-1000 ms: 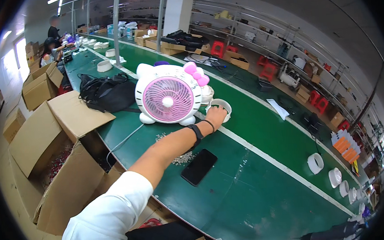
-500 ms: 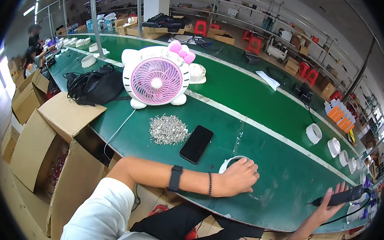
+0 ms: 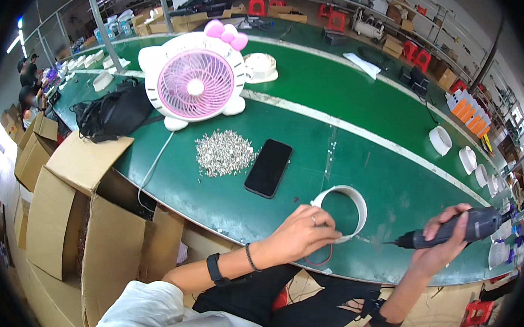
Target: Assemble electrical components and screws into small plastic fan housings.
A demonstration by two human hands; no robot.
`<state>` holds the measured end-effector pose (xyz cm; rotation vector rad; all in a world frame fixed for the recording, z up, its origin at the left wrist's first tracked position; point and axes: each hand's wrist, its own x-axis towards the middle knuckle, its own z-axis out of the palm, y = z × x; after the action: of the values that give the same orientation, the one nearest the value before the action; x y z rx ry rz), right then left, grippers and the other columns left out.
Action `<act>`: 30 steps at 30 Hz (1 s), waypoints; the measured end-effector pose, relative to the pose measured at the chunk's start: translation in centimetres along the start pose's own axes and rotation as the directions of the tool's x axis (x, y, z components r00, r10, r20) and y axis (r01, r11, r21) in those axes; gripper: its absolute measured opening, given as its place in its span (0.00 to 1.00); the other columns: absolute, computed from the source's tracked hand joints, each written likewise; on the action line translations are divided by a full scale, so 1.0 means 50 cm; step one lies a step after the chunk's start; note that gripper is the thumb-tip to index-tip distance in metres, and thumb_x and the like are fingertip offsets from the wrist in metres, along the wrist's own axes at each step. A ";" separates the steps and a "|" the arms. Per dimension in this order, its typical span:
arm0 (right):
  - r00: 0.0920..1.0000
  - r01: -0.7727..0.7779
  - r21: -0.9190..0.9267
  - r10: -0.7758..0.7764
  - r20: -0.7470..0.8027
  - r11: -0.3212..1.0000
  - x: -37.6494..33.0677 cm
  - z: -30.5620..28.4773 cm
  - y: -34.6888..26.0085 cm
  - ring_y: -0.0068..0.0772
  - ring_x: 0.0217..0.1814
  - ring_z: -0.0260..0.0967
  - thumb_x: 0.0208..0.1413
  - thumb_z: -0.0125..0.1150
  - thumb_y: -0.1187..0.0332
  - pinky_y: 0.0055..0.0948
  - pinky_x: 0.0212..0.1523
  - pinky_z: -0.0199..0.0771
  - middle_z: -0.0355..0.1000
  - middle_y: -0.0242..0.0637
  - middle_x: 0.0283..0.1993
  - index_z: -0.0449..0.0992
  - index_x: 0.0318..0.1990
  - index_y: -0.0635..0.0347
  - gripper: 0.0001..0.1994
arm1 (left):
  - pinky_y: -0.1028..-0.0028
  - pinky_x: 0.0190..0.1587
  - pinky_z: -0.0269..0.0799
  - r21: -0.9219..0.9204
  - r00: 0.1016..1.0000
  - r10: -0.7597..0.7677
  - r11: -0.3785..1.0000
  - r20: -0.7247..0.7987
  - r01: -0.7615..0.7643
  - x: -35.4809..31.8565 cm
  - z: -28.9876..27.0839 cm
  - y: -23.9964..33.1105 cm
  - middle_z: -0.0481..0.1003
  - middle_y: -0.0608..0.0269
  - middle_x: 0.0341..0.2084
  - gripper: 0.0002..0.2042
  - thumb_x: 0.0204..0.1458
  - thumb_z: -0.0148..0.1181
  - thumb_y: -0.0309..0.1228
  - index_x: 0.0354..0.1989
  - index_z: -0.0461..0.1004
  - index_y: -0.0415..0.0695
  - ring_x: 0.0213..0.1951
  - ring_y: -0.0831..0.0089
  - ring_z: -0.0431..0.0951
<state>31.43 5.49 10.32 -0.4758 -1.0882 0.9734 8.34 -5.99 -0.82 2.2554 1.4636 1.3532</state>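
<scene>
My left hand [image 3: 307, 229] has its fingers bent and closed at the near left edge of a white plastic ring [image 3: 359, 202], which lies on the green table. Below those fingers a thin red loop [image 3: 323, 260] shows at the table's edge. In my right hand [image 3: 443, 233] is a dark electric screwdriver [image 3: 480, 225], its fingers wrapped round the body. The bit points left toward the ring, apart from it. A black phone [image 3: 268, 168] lies beyond my left hand, beside a heap of small silver screws [image 3: 224, 154].
A white and pink fan [image 3: 194, 86] stands behind the screws, with a black bag [image 3: 112, 115] to its left. Open cardboard boxes [image 3: 115, 256] stand left of the table. More white rings [image 3: 440, 140] sit along the right side. People work far left.
My left hand has shifted left, uncovering more of the white ring. My right hand has brought the screwdriver left and up, closer to the ring. The whole view has also shifted.
</scene>
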 end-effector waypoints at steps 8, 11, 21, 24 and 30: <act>0.977 0.057 -0.081 -0.039 0.212 0.995 -0.087 0.143 0.039 0.19 0.11 0.51 0.66 0.59 0.67 0.19 0.11 0.57 0.66 0.36 0.25 0.63 0.44 0.60 0.10 | 0.66 0.49 0.65 -0.111 0.989 -0.091 0.991 -0.116 0.079 0.004 0.029 -0.015 0.74 0.69 0.38 0.09 0.52 0.69 0.32 0.41 0.84 0.48 0.47 0.67 0.74; 0.962 0.018 -0.079 0.004 0.272 0.997 -0.095 0.147 0.052 0.18 0.11 0.51 0.67 0.58 0.67 0.18 0.11 0.56 0.66 0.36 0.25 0.62 0.45 0.60 0.10 | 0.66 0.49 0.65 -0.111 0.986 -0.108 0.989 -0.124 0.094 0.006 0.028 -0.012 0.73 0.70 0.38 0.08 0.51 0.70 0.30 0.40 0.83 0.47 0.47 0.67 0.74; 0.945 0.064 -0.161 -0.008 0.327 0.985 -0.098 0.167 0.059 0.18 0.10 0.50 0.72 0.51 0.62 0.17 0.11 0.53 0.64 0.35 0.25 0.61 0.46 0.60 0.11 | 0.65 0.52 0.66 -0.164 0.980 -0.148 0.978 -0.135 0.125 -0.002 0.041 -0.017 0.76 0.71 0.41 0.11 0.48 0.72 0.29 0.41 0.83 0.50 0.50 0.66 0.75; 0.958 0.056 -0.177 -0.002 0.288 0.983 -0.099 0.173 0.060 0.18 0.10 0.50 0.72 0.50 0.61 0.16 0.12 0.52 0.63 0.34 0.26 0.61 0.46 0.59 0.11 | 0.66 0.53 0.66 -0.161 0.979 -0.159 0.977 -0.131 0.137 -0.002 0.041 -0.016 0.76 0.72 0.41 0.10 0.48 0.72 0.30 0.40 0.83 0.51 0.50 0.67 0.75; 0.947 0.023 -0.169 0.033 0.319 0.985 -0.100 0.169 0.052 0.17 0.11 0.50 0.73 0.47 0.60 0.15 0.14 0.53 0.62 0.30 0.26 0.60 0.46 0.57 0.11 | 0.66 0.54 0.66 -0.175 0.977 -0.177 0.972 -0.119 0.155 -0.001 0.045 -0.015 0.75 0.72 0.40 0.10 0.48 0.71 0.30 0.40 0.83 0.51 0.51 0.68 0.75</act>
<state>22.11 1.58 9.34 -0.4690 -1.4739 0.9877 9.50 -4.89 -2.60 1.9287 1.4820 1.5354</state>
